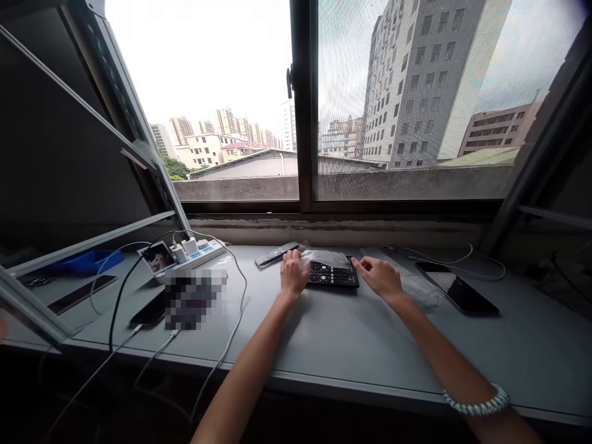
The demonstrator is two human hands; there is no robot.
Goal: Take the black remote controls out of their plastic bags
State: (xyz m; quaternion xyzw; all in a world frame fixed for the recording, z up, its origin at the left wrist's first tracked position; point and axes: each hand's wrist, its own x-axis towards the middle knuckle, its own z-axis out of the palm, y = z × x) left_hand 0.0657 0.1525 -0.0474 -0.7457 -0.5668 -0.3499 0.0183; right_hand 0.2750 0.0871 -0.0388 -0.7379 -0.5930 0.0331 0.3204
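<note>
Black remote controls [333,279] lie side by side on the grey table, their button faces up. A crumpled clear plastic bag [326,257] covers part of the far one. My left hand [293,272] is at their left end, fingers bent and closed on the edge of the plastic bag. At the right end is my right hand [380,277], thumb and forefinger pinched by the far remote's corner; what lies between the fingertips is too small to make out. Behind my left hand rests another dark, long item in clear plastic [276,254].
A large black phone [457,288] and loose clear plastic [423,290] lie to the right. On the left are a power strip [198,254] with chargers, a black phone [150,310], white cables and a blue tray [87,262]. Metal frame posts flank the table; a window stands behind.
</note>
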